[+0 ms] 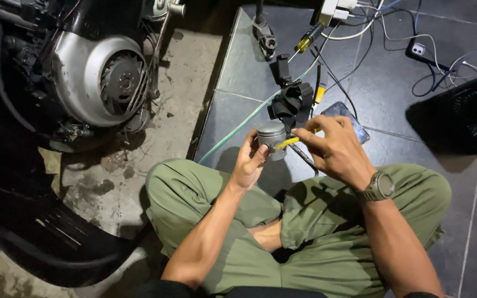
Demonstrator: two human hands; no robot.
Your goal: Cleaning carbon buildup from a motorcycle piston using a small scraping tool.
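Observation:
I sit cross-legged in green trousers. My left hand (248, 164) grips a small grey metal piston (270, 135) from below and the side. My right hand (333, 148), with a watch on the wrist, pinches a thin yellow-handled tool (286, 143) whose tip touches the piston's side. A black strap (306, 160) hangs under my right hand. Both hands are held above my knees, close together.
A scooter engine with a silver fan cover (99, 77) stands at the left on rough concrete. On the dark tiles ahead lie a black strap mount (291, 102), a phone (346, 117), a yellow screwdriver (310, 37), a clear green hose (238, 128) and white cables (398, 38). A black fan (465, 113) is at the right.

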